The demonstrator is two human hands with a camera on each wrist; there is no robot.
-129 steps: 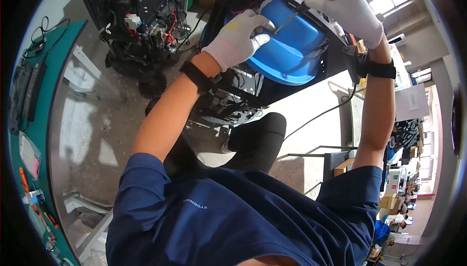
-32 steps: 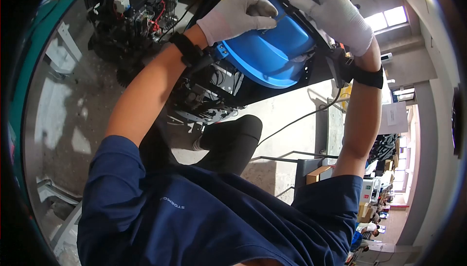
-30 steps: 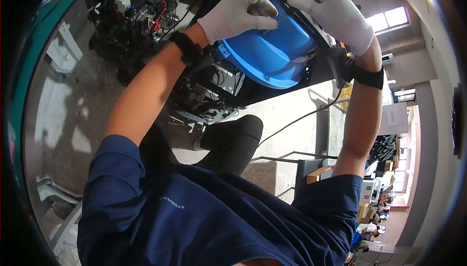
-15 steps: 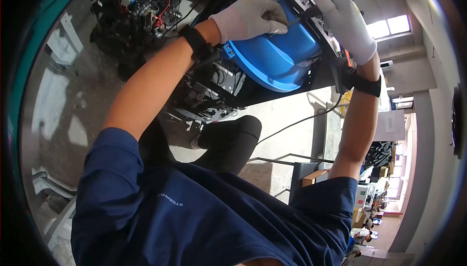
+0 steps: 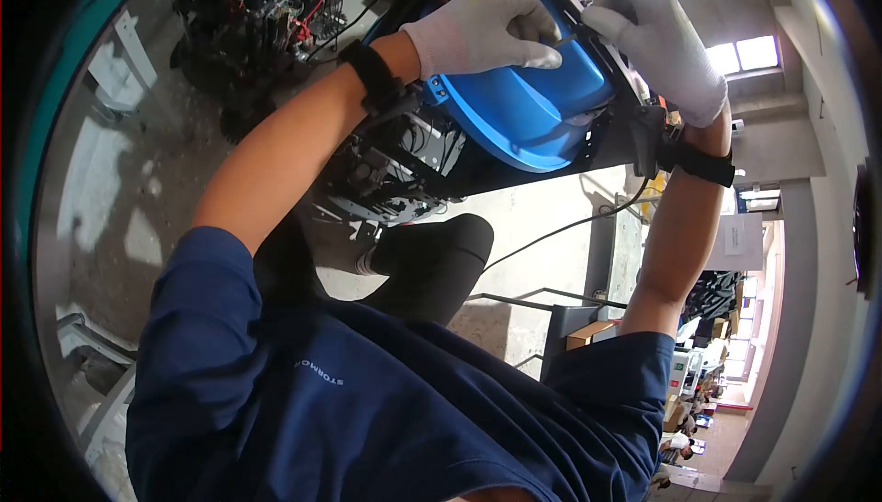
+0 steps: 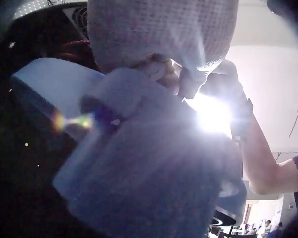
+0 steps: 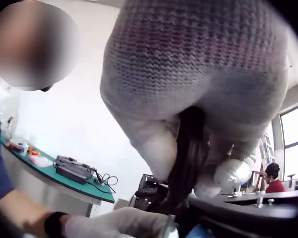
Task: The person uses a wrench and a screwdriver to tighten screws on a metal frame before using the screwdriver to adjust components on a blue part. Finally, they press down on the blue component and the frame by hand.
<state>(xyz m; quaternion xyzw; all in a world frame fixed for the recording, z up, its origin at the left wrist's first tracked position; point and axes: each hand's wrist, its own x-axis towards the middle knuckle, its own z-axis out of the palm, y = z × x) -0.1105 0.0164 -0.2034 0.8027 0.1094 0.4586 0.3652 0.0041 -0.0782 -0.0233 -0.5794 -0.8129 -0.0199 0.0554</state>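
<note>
My gloved right hand (image 5: 657, 38) grips the dark handle (image 7: 188, 148) of a screwdriver, its fingers round it from above. In the head view the screwdriver's thin shaft (image 5: 565, 41) points toward my gloved left hand (image 5: 487, 29). The left thumb and forefinger pinch round the shaft's end, which the fingers hide. In the right wrist view a bright metal piece (image 7: 168, 228) shows at the left fingertips. Both hands are over a smooth blue plastic shell (image 5: 510, 130), set inside a black machine body (image 5: 542, 185). In the left wrist view the left glove (image 6: 144, 158) fills the middle, against glare.
A second black machine (image 5: 276, 6) with exposed red wires stands at the left. A green-topped bench (image 5: 46, 135) runs along the left edge, with a black device (image 7: 72, 168) on it. A black cable (image 5: 560, 226) hangs near the right wrist, above a dark chair (image 5: 565, 327).
Compared with 4.3 s ago, my left hand covers more of the screwdriver shaft. Since half a second ago, my right fingers have shifted on the handle, and both hands have moved slightly right.
</note>
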